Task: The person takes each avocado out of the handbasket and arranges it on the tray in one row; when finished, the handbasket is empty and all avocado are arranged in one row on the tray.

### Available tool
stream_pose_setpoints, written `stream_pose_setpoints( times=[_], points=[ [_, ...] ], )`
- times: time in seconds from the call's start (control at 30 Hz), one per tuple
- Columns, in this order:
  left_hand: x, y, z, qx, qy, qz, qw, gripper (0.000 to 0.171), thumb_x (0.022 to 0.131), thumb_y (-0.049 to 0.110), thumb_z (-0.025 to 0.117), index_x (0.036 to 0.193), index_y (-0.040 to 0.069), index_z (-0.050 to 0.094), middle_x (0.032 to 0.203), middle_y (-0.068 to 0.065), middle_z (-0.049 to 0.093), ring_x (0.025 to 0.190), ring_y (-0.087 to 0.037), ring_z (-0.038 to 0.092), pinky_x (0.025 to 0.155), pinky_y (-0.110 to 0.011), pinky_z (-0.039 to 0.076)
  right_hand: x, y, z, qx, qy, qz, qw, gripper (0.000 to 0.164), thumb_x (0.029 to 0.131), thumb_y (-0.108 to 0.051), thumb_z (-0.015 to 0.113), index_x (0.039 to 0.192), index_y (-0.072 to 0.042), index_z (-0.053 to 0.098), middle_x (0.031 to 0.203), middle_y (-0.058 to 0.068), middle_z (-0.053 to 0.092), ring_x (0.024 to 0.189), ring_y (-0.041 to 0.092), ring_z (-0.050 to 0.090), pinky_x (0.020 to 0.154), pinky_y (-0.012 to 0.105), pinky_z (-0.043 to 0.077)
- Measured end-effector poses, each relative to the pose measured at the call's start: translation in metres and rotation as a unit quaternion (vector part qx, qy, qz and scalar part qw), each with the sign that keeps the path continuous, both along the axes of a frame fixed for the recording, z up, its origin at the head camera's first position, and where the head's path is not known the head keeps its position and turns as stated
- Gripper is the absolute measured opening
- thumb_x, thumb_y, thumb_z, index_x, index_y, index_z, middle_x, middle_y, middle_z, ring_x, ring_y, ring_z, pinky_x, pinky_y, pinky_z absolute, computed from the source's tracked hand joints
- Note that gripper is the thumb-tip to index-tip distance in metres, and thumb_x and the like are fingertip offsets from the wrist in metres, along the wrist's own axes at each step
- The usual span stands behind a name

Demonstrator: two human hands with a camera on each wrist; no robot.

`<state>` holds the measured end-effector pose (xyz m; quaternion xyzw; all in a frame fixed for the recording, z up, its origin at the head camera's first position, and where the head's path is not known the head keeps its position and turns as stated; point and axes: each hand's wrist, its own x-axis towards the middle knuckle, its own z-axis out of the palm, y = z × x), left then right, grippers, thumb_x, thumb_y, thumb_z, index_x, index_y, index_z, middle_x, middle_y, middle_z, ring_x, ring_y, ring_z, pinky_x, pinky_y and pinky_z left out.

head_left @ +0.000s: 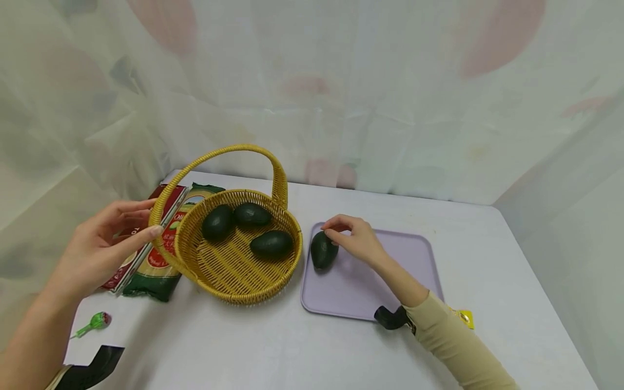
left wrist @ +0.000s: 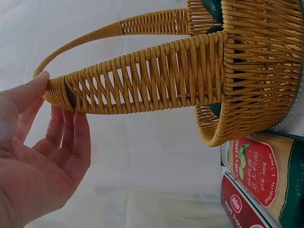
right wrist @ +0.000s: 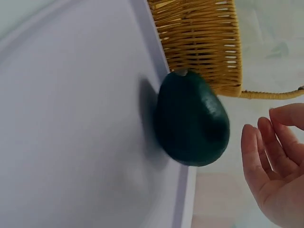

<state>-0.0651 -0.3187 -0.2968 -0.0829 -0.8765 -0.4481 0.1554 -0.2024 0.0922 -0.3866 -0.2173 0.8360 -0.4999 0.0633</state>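
My left hand pinches the handle of a yellow wicker basket between thumb and fingers. In the left wrist view the thumb lies on one side of the handle and the fingertips on the other. Three dark green avocados lie inside the basket. Another avocado rests on a pale purple tray, near its left edge. Just above this one is my right hand, its fingers loosely bent; the right wrist view shows a gap between fingertips and avocado, with nothing held.
Behind the basket's left side lie a green pasta packet and a dark red packet. A green lollipop is on the white table near my left forearm. Something small and yellow peeks out by the tray's right front corner.
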Motion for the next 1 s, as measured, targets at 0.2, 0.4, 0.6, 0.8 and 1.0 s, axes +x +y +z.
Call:
stream_pose_setpoints(
  times=[0.2, 0.4, 0.6, 0.8, 1.0],
  points=[
    [0.0, 0.001, 0.0, 0.004, 0.001, 0.009, 0.9999, 0.047, 0.087, -0.006, 0.067, 0.131, 0.009, 0.057, 0.108, 0.013, 0.065, 0.09, -0.002, 0.062, 0.071, -0.01, 0.049, -0.005, -0.015, 0.016, 0.003, 0.0, 0.064, 0.998, 0.013, 0.094, -0.02, 0.065, 0.104, -0.015, 0.072, 0.101, 0.003, 0.071, 0.084, 0.018, 0.067, 0.075, 0.032, 0.055],
    [0.001, 0.001, 0.001, -0.004, -0.002, 0.005, 1.0, 0.047, 0.089, -0.003, 0.067, 0.132, 0.012, 0.057, 0.109, 0.014, 0.063, 0.09, -0.002, 0.061, 0.07, -0.011, 0.05, -0.008, -0.037, 0.032, 0.038, 0.024, 0.125, 0.991, 0.018, 0.094, -0.02, 0.064, 0.108, -0.011, 0.071, 0.099, -0.002, 0.07, 0.093, 0.013, 0.063, 0.083, 0.035, 0.052],
    [0.0, 0.002, 0.001, -0.006, -0.002, 0.01, 0.9999, 0.047, 0.088, -0.003, 0.068, 0.131, 0.011, 0.057, 0.108, 0.015, 0.064, 0.09, -0.002, 0.061, 0.07, -0.01, 0.049, -0.016, -0.062, 0.041, 0.079, 0.06, 0.211, 0.972, 0.019, 0.094, -0.016, 0.064, 0.111, -0.009, 0.07, 0.104, -0.001, 0.07, 0.098, 0.009, 0.061, 0.089, 0.029, 0.048],
    [0.0, 0.003, 0.002, -0.005, -0.002, 0.022, 0.9998, 0.046, 0.087, -0.005, 0.068, 0.13, 0.009, 0.057, 0.107, 0.014, 0.064, 0.088, -0.003, 0.061, 0.07, -0.011, 0.049, -0.026, -0.085, 0.048, 0.124, 0.026, 0.27, 0.954, 0.024, 0.096, -0.016, 0.062, 0.119, -0.008, 0.067, 0.114, 0.007, 0.068, 0.101, 0.01, 0.059, 0.09, 0.023, 0.047],
    [0.001, 0.004, 0.002, -0.003, -0.005, 0.025, 0.9997, 0.046, 0.087, -0.004, 0.068, 0.13, 0.01, 0.058, 0.106, 0.013, 0.064, 0.087, -0.003, 0.062, 0.069, -0.011, 0.049, -0.035, -0.102, 0.054, 0.187, -0.005, 0.309, 0.932, 0.03, 0.095, -0.014, 0.062, 0.125, -0.006, 0.063, 0.118, 0.009, 0.065, 0.107, 0.013, 0.06, 0.093, 0.023, 0.046]
  ],
)
